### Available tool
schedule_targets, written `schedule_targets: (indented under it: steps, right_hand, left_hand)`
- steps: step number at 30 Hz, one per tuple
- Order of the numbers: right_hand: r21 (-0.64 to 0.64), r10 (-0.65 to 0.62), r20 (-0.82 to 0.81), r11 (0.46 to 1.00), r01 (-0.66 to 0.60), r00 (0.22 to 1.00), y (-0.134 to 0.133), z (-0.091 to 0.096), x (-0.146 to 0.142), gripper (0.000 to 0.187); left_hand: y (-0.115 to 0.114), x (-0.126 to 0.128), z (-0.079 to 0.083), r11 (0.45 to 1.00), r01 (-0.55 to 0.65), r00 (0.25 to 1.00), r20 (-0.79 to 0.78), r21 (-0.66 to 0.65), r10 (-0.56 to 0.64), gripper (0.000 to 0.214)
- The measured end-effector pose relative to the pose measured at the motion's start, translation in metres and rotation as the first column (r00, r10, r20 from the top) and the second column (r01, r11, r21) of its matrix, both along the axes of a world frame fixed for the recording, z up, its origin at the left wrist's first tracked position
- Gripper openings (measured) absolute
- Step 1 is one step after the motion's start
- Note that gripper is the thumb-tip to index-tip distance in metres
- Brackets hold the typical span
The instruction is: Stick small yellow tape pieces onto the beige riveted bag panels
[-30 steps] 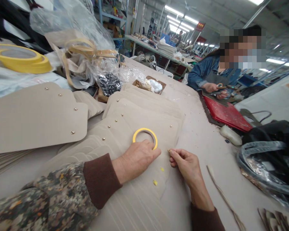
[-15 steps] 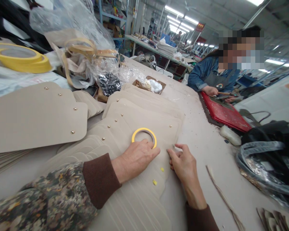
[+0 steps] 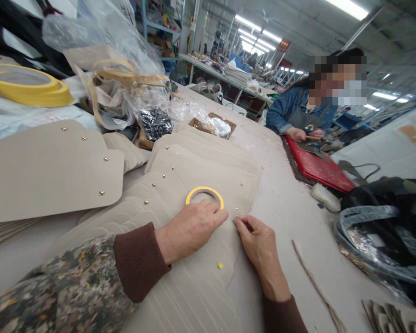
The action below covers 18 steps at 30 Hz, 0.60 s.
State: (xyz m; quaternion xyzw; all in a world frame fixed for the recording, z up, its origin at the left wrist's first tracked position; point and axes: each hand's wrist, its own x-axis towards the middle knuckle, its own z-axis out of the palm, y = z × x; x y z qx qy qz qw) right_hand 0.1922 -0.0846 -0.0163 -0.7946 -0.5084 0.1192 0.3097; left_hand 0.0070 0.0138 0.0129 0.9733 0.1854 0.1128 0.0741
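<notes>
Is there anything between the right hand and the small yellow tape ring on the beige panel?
Nothing visible does. The right hand rests on the beige panel just right of the yellow tape ring, with only bare panel between them. The left hand already touches the ring's near edge.

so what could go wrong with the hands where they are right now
The left hand rests against the tape roll, so a nudge could slide it across the beige panels. The right hand pinches at the panel edge; the fanned stack might shift. The small yellow scrap could get stuck underneath.
</notes>
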Motion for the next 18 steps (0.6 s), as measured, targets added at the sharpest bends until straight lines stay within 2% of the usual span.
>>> schedule_targets:
  steps: [3, 5, 7, 9, 12, 15, 18]
  right_hand:
    - [-0.125, 0.132, -0.100, 0.982, -0.144, 0.986, -0.007, 0.007, 0.003, 0.021]
    - [-0.149, 0.173, -0.161, 0.969, -0.197, 0.972, -0.011, 0.011, 0.003, 0.019]
    - [-0.041, 0.175, -0.187, 0.982, -0.186, 0.967, -0.012, 0.014, 0.000, 0.018]
    - [0.155, 0.194, -0.171, 0.974, -0.168, 0.966, -0.012, 0.016, -0.006, 0.018]
    - [0.367, 0.299, -0.036, 0.892, -0.265, 0.954, -0.009, 0.019, -0.016, 0.018]
    - [0.420, 0.375, 0.129, 0.818, -0.393, 0.918, -0.003, 0.019, -0.022, 0.018]
    - [0.415, 0.345, 0.233, 0.811, -0.413, 0.910, 0.001, 0.017, -0.027, 0.017]
  left_hand:
    - [0.002, -0.001, 0.002, 0.999, 0.016, 0.995, 0.096, -0.031, -0.013, 0.011]
    - [0.002, -0.002, 0.001, 0.997, 0.042, 0.990, 0.135, -0.064, -0.033, 0.013]
    - [0.002, -0.002, -0.002, 0.993, 0.071, 0.981, 0.188, -0.096, -0.052, 0.016]
    - [0.001, -0.001, -0.006, 0.987, 0.100, 0.964, 0.257, -0.122, -0.066, 0.019]
    - [-0.001, 0.000, -0.011, 0.981, 0.120, 0.946, 0.319, -0.155, -0.065, 0.024]
    - [-0.001, 0.001, -0.013, 0.981, 0.102, 0.947, 0.317, -0.163, -0.046, 0.026]
    - [-0.001, 0.003, -0.010, 0.984, 0.093, 0.953, 0.300, -0.155, -0.043, 0.025]
